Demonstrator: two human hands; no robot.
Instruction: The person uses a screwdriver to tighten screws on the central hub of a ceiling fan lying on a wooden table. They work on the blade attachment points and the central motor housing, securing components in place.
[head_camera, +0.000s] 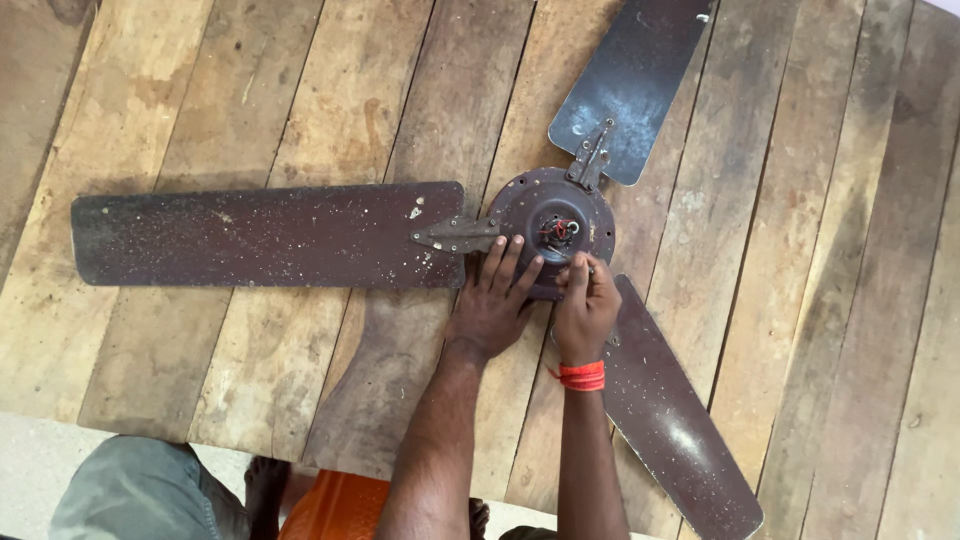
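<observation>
A worn brown ceiling fan lies flat on a table of wooden planks (250, 120). Its round motor housing (527, 205) sits in the middle, with red wires showing in its centre hole (556, 230). Three blades spread from it: one to the left (260, 235), one to the upper right (635, 85), one to the lower right (675, 420). My left hand (492, 300) rests flat on the near rim of the housing, fingers spread. My right hand (585, 305), with a red thread band at the wrist, is closed at the housing's near edge; what its fingers pinch is hidden.
The plank table's near edge (200, 430) runs along the bottom left, with pale floor below it. My legs, in grey and orange cloth (150, 495), and a bare foot (265, 485) show under that edge. Metal blade brackets (455, 235) (590, 160) stick out from the housing.
</observation>
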